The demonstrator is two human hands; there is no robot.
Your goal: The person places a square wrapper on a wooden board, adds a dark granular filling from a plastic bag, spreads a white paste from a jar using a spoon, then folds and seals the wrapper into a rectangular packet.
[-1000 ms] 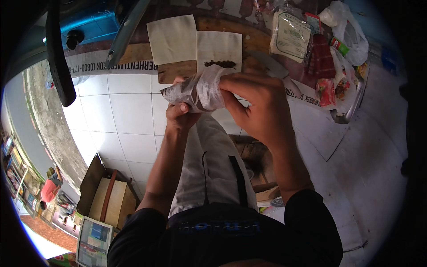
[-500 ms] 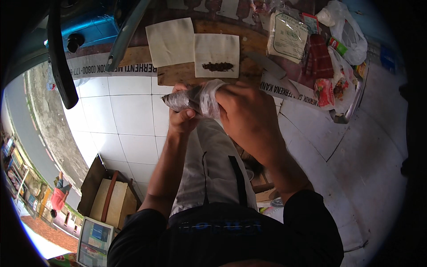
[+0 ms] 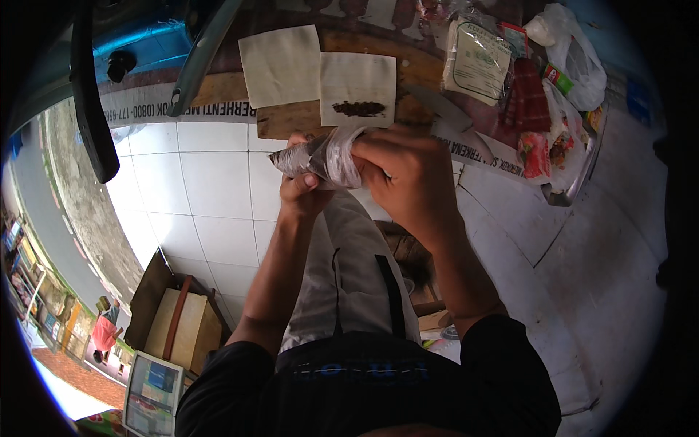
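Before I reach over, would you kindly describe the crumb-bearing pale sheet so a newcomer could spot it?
Start at the brown wooden board just beyond the left hand. On it, a pale square sheet lies between a second sheet at left and the knife at right. Dark crumbs lie across its near half, whereas its neighbour is bare.

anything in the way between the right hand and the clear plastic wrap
Nothing visible: the right hand is at the near-right end of the clear plastic wrap, fingers against it. The left hand holds the other end, and the knife lies beyond, not between.
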